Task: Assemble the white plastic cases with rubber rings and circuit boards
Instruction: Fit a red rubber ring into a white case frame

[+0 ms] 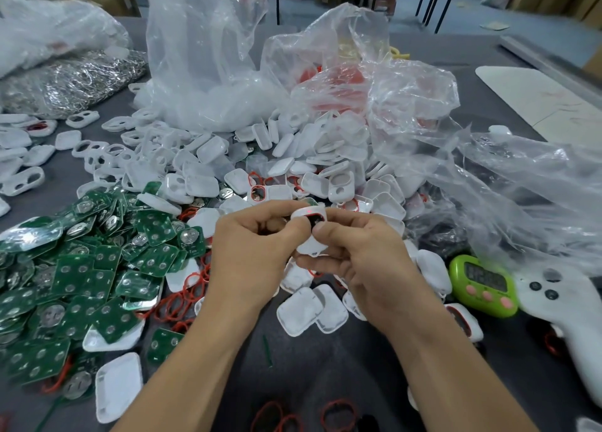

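Observation:
Both hands hold one white plastic case [311, 223] above the table's middle. My left hand [257, 249] grips its left side with curled fingers and the thumb on top. My right hand [355, 255] pinches its right side, thumb near a dark window with a small red light. Green circuit boards [84, 278] lie heaped at the left. Red rubber rings [182, 298] are scattered by the boards and near the front edge. A large pile of white case halves [293, 161] fills the middle behind my hands.
Clear plastic bags [208, 56] stand behind the pile and spread to the right. A green timer [483, 285] and a white controller [566, 311] lie at the right. A bag of metal clips [71, 79] sits at the far left. Dark bare table [325, 376] shows between my forearms.

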{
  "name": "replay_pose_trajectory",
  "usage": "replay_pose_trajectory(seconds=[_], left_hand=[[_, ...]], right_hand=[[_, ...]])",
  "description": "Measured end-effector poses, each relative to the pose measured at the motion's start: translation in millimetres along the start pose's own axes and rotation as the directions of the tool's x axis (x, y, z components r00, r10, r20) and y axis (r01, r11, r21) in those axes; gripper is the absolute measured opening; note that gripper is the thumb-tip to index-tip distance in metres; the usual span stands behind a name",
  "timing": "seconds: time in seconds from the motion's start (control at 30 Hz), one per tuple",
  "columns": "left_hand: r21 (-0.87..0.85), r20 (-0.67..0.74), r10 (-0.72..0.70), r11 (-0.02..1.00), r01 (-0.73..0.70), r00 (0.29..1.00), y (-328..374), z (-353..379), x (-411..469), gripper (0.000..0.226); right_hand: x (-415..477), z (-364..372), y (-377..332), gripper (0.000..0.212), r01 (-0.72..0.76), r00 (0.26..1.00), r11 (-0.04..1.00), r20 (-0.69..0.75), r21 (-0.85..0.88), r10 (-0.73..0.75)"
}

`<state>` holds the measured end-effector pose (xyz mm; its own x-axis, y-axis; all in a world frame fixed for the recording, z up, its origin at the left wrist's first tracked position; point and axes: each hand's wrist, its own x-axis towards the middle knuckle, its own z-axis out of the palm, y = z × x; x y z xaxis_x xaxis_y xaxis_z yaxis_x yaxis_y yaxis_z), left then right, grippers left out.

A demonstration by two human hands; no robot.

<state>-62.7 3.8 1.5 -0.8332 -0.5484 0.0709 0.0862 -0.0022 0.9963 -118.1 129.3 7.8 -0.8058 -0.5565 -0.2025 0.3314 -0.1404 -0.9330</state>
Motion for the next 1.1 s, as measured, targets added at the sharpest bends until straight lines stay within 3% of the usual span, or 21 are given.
replay_pose_trajectory(seconds=[0.1,0.23,0.5,0.7,0.8,0.93,1.1], left_hand=[[-0.024,-0.022,-0.029,0.999,0.029,0.999,0.0,0.0,0.6,0.010],[0.058,-0.060,0.018,0.998,-0.014,0.998,-3.9,0.9,0.0,0.007],[-0.063,0.060,-0.016,0.998,0.020,0.998,-0.8,-2.0,1.4,0.022],[-0.031,0.062,0.021,0.999,-0.019,0.998,0.2,-0.1,-1.7,0.024],[0.042,0.071,0.038,0.998,-0.041,0.997,-1.3,-0.7,-1.9,0.020],[0.266,-0.017,0.094,0.960,-0.086,0.995,-6.9,-2.5,1.6,0.023],[0.329,-0.068,0.188,0.931,-0.156,0.980,-7.0,-3.2,-2.4,0.017]], right_hand=[[-1.7,0.4,3.5,0.026,0.020,0.999,0.998,0.027,-0.060,-0.018],[-4.1,3.2,4.5,0.038,0.044,0.999,0.989,0.015,-0.140,-0.043],[-5.9,8.2,-1.7,0.039,-0.039,0.994,0.995,-0.102,-0.091,0.030],[-4.6,7.3,0.4,0.040,-0.029,0.991,0.993,-0.135,-0.116,0.013],[-2.0,4.6,1.7,0.038,-0.011,0.993,0.994,-0.120,-0.111,-0.002],[0.1,3.5,2.8,0.037,0.014,0.998,0.983,-0.061,-0.182,-0.026],[0.0,2.5,5.4,0.031,0.009,0.977,0.951,-0.200,-0.308,-0.074]])
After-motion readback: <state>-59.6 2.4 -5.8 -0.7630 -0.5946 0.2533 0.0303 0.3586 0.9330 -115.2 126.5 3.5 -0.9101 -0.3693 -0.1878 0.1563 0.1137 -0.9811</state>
